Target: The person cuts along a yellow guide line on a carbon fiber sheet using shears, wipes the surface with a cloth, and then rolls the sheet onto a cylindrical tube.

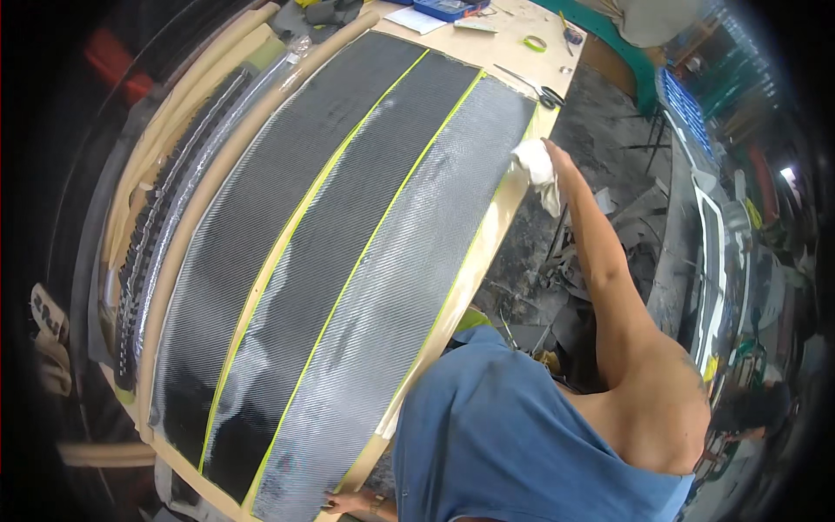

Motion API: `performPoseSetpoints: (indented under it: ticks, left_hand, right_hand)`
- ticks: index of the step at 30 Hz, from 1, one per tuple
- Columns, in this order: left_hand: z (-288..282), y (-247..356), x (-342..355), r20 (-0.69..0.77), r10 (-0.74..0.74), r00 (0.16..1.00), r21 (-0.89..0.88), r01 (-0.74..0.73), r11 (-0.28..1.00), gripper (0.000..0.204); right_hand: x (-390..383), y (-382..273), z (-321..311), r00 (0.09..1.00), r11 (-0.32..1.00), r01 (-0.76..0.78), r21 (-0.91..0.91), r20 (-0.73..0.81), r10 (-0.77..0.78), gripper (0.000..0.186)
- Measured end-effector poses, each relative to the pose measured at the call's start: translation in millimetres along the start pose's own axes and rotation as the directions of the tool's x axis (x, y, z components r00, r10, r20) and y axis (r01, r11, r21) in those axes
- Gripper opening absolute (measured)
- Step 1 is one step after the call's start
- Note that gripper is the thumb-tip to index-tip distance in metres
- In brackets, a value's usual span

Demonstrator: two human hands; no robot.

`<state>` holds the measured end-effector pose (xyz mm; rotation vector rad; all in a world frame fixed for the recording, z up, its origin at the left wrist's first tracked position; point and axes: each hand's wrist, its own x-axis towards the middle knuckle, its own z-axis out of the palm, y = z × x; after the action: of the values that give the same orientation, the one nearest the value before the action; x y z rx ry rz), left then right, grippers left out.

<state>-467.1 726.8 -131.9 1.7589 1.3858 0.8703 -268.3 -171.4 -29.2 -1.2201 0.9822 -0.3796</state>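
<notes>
My right hand (561, 159) is closed on a crumpled white cloth (537, 163) at the far right edge of the table. Beneath the cloth lies a strip of glossy, silvery-dark woven fabric (396, 261), edged with yellow-green tape. Two darker woven strips (335, 235) lie to its left, with tape lines between them. At the near end of the silvery strip, my left hand (350, 502) rests on the edge, fingers stretched out and apart. Black-handled scissors (549, 97) lie beyond my right hand.
Long rolls (187, 213) of material line the left side of the table. At the far end are a blue box (448, 9), a roll of yellow-green tape (534, 43) and white paper (416, 19). Dark scraps (583, 322) litter the floor on the right.
</notes>
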Motion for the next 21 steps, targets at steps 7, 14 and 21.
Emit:
performPoseSetpoints:
  ticks: [7, 14, 21]
  left_hand:
    - [12.4, 73.2, -55.1, 0.171, -0.269, 0.948, -0.084, 0.286, 0.955, 0.058]
    - [16.9, 77.9, -21.1, 0.160, -0.518, 0.840, -0.346, 0.539, 0.768, 0.028]
    - [1.8, 55.4, 7.2, 0.215, -0.647, 0.732, -0.450, 0.662, 0.600, 0.024]
  right_hand:
    - [153.1, -19.6, -58.7, 0.999, 0.975, -0.004, 0.222, 0.053, -0.008, 0.035]
    - [147.5, -44.4, -25.6, 0.925, 0.971, -0.211, -0.110, 0.299, 0.235, 0.030]
    - [136.5, -59.7, -38.1, 0.953, 0.966, -0.181, -0.187, 0.208, 0.219, 0.031]
